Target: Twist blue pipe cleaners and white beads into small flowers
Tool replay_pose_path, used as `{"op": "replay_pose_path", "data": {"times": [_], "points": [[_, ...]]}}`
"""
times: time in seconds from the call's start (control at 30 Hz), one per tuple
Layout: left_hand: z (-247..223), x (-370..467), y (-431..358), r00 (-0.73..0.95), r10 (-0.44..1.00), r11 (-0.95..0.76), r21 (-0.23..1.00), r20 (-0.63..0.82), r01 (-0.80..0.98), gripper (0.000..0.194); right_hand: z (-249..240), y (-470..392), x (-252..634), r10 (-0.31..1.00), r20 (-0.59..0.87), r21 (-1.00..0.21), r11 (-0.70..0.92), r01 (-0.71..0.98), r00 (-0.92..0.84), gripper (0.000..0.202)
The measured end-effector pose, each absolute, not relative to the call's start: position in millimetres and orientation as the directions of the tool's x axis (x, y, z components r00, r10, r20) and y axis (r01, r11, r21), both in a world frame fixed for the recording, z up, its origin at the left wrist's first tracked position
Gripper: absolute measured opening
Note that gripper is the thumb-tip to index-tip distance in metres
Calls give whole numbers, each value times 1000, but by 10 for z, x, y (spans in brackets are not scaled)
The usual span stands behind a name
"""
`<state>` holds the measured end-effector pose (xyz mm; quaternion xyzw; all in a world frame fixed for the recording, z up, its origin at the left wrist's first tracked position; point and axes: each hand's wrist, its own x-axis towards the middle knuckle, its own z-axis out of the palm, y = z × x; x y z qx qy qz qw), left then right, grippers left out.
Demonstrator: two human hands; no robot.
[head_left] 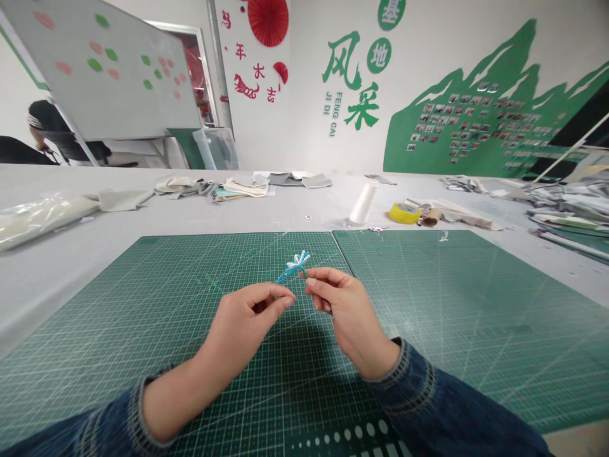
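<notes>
A small beaded flower (298, 260), with white and blue loops, is held up over the cutting mat by its short green stem. My right hand (340, 304) pinches that stem between thumb and fingertips. Just left of it, my left hand (252, 317) is closed, thumb against index finger. A blue part of the flower reaches down to the back of the left index finger. Whatever lies between the left fingertips, perhaps something thin, is too small or hidden to tell. The two hands are close together but apart.
Two green cutting mats (157, 304) lie side by side on the grey table. Beyond them stand a white thread cone (363, 204), a yellow tape roll (405, 213) and folded cloth pieces (247, 185). A dark stencil ruler (342, 441) lies near me. A person (59, 130) sits far left.
</notes>
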<state>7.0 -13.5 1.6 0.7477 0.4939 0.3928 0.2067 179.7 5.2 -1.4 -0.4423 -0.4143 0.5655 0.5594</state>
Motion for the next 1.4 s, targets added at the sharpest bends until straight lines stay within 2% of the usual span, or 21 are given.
{"op": "replay_pose_path", "data": {"times": [0.1,0.2,0.27,0.3,0.4,0.57,0.67,0.77,0.83,1.0,1.13,1.27,1.4], "points": [[17,42,-161,261,805,-545,489,532,681,14,-50,61,1795,1000,-6,-981,0,-192,29,16],[56,9,-190,399,594,-653,128,699,747,14,-71,59,1799,998,56,-998,57,-26,38,11],[96,-15,-201,490,470,-649,-88,734,755,13,-69,49,1801,993,114,-988,109,114,43,9],[116,-29,-204,521,436,-635,-159,734,756,12,-64,41,1799,987,153,-974,144,175,40,9],[158,-68,-198,567,403,-599,-261,718,757,14,-54,4,1784,959,285,-906,272,324,-8,13],[184,-96,-184,607,406,-578,-322,683,750,15,-60,-80,1747,883,450,-730,452,512,-137,21],[196,-98,-165,576,474,-598,-237,666,766,16,-54,-119,1739,866,445,-641,486,593,-228,22],[213,-125,-116,480,624,-612,3,616,791,19,-42,-130,1747,866,388,-594,496,634,-314,22],[224,-163,-57,428,739,-586,184,519,789,19,-35,-120,1757,863,352,-601,505,620,-362,22],[206,-282,154,367,891,-453,555,266,698,14,14,-73,1775,858,307,-732,489,474,-412,23],[120,-297,251,349,936,-221,841,42,493,13,72,-58,1775,898,242,-866,370,336,-367,20],[26,-219,223,369,923,-18,944,-111,330,13,62,-54,1777,933,105,-977,161,138,-344,13],[-29,-136,172,372,911,97,969,-180,229,18,14,-36,1781,962,46,-999,41,-27,-269,2]]}}
